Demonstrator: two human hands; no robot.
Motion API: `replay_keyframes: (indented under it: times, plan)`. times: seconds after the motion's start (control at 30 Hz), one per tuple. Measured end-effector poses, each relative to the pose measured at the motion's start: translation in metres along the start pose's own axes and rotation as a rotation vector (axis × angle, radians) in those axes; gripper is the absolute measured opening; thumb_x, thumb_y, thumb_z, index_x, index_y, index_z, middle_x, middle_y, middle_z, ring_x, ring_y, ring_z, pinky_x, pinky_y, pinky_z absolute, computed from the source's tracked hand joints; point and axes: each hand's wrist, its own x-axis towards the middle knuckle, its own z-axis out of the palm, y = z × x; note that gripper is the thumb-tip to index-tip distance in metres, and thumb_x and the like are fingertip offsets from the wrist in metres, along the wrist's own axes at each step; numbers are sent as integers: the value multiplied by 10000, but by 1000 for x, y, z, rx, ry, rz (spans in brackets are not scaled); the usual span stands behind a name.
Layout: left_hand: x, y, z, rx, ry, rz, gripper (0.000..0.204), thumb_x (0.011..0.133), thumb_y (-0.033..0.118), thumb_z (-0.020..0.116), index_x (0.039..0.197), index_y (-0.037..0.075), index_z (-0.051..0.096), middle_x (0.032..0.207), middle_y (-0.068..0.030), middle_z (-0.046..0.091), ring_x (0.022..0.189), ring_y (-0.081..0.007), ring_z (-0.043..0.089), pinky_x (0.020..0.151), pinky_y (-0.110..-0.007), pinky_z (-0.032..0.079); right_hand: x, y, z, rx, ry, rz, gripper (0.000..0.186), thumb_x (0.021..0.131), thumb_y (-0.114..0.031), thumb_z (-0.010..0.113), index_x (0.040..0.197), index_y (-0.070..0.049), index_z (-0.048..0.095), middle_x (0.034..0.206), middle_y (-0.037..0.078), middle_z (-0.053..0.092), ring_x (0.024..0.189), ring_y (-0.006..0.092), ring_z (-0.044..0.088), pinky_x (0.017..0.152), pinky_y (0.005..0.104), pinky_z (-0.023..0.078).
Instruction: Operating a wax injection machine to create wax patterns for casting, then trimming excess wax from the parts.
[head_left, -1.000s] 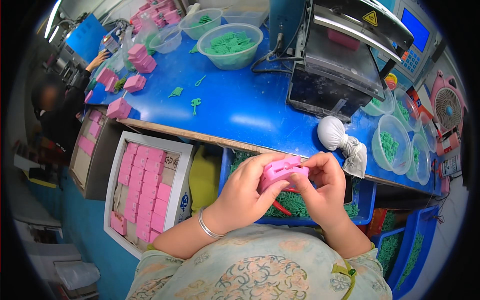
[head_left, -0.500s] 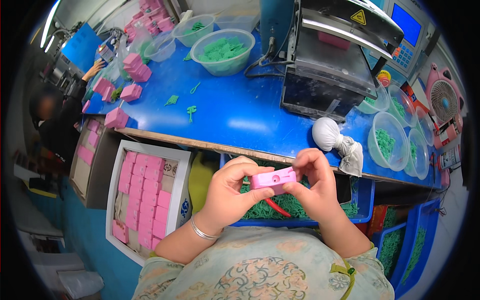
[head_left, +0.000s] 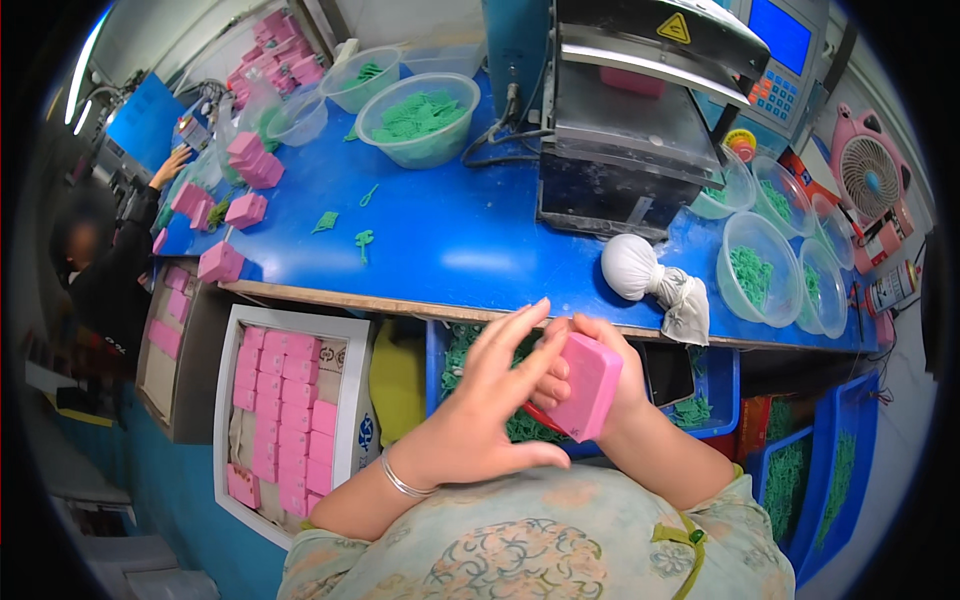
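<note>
1. The fingers of the left hand are straight and a bit apart, with the thumb sticking out low, away from them. It is not gripping anything that I can see.
2. The right hand is curled round a pink block and holds it along the right side. Some bent fingertips show at the block's left side, but I cannot tell which hand they belong to.
3. The block lies to the right of the left fingers, very near their tips. I cannot tell if they touch it. The right hand is the nearer one, because it has hold of it.
4. The long way of the block runs from the top, a bit right, to the bottom, a bit left. One short end points to the person's tummy, the other to the blue table. Its big flat face looks up.
5. Under the hands is a blue tray with green pieces in it.
6. Farther left, more pink blocks sit in rows in a white box.
</note>
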Motion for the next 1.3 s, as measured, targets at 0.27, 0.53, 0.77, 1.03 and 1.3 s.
replay_keyframes:
  times: [0.27, 0.53, 0.77, 1.03, 1.3]
  plan:
    - [-1, -3, 7, 165, 23, -41, 738, 566, 188, 759, 1213, 60, 428, 1261, -192, 346, 1187, -378, 329, 1007, -478, 229, 5, 13, 25, -94, 225, 117, 660, 877, -611, 206, 925, -49, 548, 742, 78, 552, 620, 200, 548, 578, 333, 457]
    - [-6, -5, 8, 308, 273, -120, 843, 543, 212, 822, 1244, 44, 384, 1328, -247, 225, 1193, -393, 311, 961, -454, 320, -7, 11, 18, -688, 120, -155, 344, 932, -249, 447, 1184, -16, 455, 1040, 38, 550, 937, 94, 525, 816, 243, 437]
    - [-8, -5, -4, 575, 286, 14, 774, 542, 203, 792, 1228, 134, 441, 1364, -250, 193, 1249, -434, 226, 996, -525, 221, -12, 11, 16, -1272, -98, -409, 478, 921, -155, 449, 1344, -22, 271, 1293, 118, 391, 1194, 193, 382, 983, 311, 313]
    - [-26, -14, -54, -1849, 370, -75, 808, 757, 619, 515, 1261, 4, 367, 981, -128, 488, 711, -189, 465, 629, -306, 403, -3, -103, 50, -617, 189, -427, 543, 913, -439, 376, 1156, 44, 433, 995, 190, 573, 810, 228, 605, 694, 312, 492]
    - [-23, -29, -43, -1885, 624, -446, 737, 774, 637, 436, 1051, -45, 470, 753, -72, 437, 465, -117, 273, 410, -241, 209, -15, -141, 50, -816, 219, -439, 508, 925, -382, 360, 944, 72, 587, 736, 162, 629, 534, 171, 563, 505, 266, 448]
